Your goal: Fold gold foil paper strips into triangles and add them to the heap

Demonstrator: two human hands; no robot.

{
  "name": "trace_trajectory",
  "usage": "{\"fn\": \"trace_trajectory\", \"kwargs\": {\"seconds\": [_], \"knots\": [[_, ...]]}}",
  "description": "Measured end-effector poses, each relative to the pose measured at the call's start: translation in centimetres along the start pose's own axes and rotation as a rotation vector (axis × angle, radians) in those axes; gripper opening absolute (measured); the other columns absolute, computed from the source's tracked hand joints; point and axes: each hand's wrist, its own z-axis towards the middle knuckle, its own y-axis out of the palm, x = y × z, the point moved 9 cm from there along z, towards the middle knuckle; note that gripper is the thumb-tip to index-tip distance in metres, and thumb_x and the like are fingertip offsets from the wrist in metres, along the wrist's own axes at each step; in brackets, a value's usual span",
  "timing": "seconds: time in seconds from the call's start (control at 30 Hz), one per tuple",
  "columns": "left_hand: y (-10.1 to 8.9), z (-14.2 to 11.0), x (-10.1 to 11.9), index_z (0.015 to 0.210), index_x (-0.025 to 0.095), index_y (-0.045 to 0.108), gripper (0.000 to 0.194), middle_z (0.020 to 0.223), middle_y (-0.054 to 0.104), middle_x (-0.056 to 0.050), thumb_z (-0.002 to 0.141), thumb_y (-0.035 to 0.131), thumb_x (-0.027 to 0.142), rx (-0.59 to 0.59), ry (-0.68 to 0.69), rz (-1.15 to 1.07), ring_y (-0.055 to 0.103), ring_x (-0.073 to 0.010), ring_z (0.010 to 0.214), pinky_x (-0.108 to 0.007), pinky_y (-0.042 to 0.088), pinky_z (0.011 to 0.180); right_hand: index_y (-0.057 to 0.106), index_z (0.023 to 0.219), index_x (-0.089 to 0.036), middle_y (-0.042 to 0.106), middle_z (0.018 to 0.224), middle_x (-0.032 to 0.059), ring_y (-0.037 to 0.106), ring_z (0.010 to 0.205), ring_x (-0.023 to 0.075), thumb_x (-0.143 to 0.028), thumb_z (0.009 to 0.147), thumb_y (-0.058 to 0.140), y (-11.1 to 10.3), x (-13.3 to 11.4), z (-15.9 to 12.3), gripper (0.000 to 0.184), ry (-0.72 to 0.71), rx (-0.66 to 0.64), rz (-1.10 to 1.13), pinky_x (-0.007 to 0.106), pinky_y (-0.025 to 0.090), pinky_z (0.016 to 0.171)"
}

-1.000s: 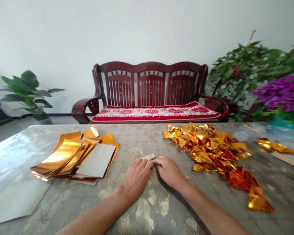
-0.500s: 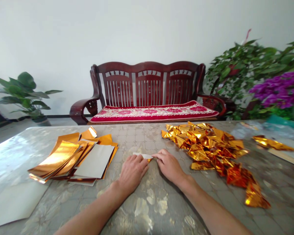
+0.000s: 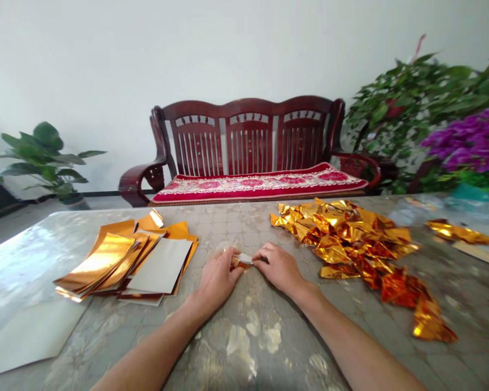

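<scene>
Between my hands, low over the table's middle, is a small folded piece of foil paper, its white side up with a trace of gold below. My left hand pinches its left end between thumb and fingers. My right hand grips the right end with thumb and forefinger, its other fingers curled. Part of the paper is hidden behind the fingers. To the left lies a fanned stack of gold foil sheets, a white-backed sheet on top. A heap of folded gold foil pieces spreads out on the right.
The table has a patterned cover. A pale sheet lies at its left. Clear plastic wrapping and another gold foil piece are at the far right. Beyond stand a wooden bench, potted plants and purple flowers.
My left hand has gone from lying flat over the paper to pinching its end with the thumb. The right fingers have closed on the other end. The view has shifted slightly.
</scene>
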Motion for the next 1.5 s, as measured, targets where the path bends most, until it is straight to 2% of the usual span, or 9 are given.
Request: {"fn": "trace_trajectory", "kwargs": {"seconds": [0.1, 0.2, 0.6, 0.8, 1.0, 1.5], "knots": [[0.5, 0.3, 0.1, 0.094, 0.024, 0.063, 0.011, 0.079, 0.064, 0.001, 0.086, 0.056, 0.025, -0.055, 0.003, 0.042, 0.059, -0.0169, 0.08, -0.025, 0.035, 0.067, 0.072, 0.086, -0.028, 0.066, 0.094, -0.0017, 0.06, 0.091, 0.0144, -0.03, 0.088, 0.059, 0.0, 0.1, 0.1, 0.013, 0.019, -0.005, -0.002, 0.024, 0.036, 0.071], [0.7, 0.4, 0.4, 0.082, 0.023, 0.063, 0.014, 0.081, 0.066, -0.001, 0.089, 0.052, 0.028, -0.081, 0.022, 0.091, 0.06, -0.0175, 0.082, -0.026, 0.035, 0.068, 0.072, 0.086, -0.028, 0.066, 0.094, -0.002, 0.06, 0.091, 0.014, -0.029, 0.088, 0.058, 0.0, 0.1, 0.2, 0.014, 0.021, -0.017, 0.012, 0.024, 0.036, 0.071], [0.6, 0.1, 1.5, 0.092, 0.023, 0.059, 0.019, 0.092, 0.068, -0.004, 0.093, 0.04, 0.022, -0.018, 0.057, 0.321, 0.06, -0.0224, 0.092, -0.031, 0.04, 0.075, 0.068, 0.083, -0.027, 0.065, 0.09, -0.0025, 0.059, 0.086, 0.014, -0.026, 0.086, 0.057, 0.0, 0.2, 0.4, 0.012, 0.055, -0.017, -0.043, 0.025, 0.029, 0.063], [0.5, 0.0, 2.0, 0.095, 0.023, 0.059, 0.019, 0.091, 0.068, -0.004, 0.091, 0.041, 0.018, -0.015, 0.082, 0.329, 0.06, -0.0219, 0.092, -0.031, 0.041, 0.078, 0.066, 0.083, -0.026, 0.065, 0.09, -0.0014, 0.059, 0.087, 0.0151, -0.029, 0.087, 0.057, 0.0, 0.1, 0.5, 0.01, 0.11, -0.002, -0.059, 0.026, 0.029, 0.064], [0.5, 0.1, 1.8, 0.092, 0.023, 0.059, 0.017, 0.092, 0.068, -0.004, 0.094, 0.043, 0.023, -0.01, 0.073, 0.343, 0.06, -0.0214, 0.091, -0.03, 0.042, 0.077, 0.067, 0.081, -0.027, 0.066, 0.089, -0.0023, 0.059, 0.084, 0.0143, -0.03, 0.083, 0.062, 0.1, 0.5, 0.7, 0.006, 0.146, -0.019, -0.028, 0.025, 0.029, 0.063], [0.6, 0.2, 1.5, 0.092, 0.022, 0.06, 0.016, 0.093, 0.068, -0.004, 0.094, 0.047, 0.031, -0.036, 0.026, 0.324, 0.061, -0.0215, 0.094, -0.03, 0.042, 0.077, 0.068, 0.083, -0.026, 0.066, 0.09, -0.0016, 0.06, 0.083, 0.0142, -0.03, 0.083, 0.063, 0.0, 0.6, 0.8, 0.007, 0.137, -0.029, -0.024, 0.025, 0.03, 0.062]]}}
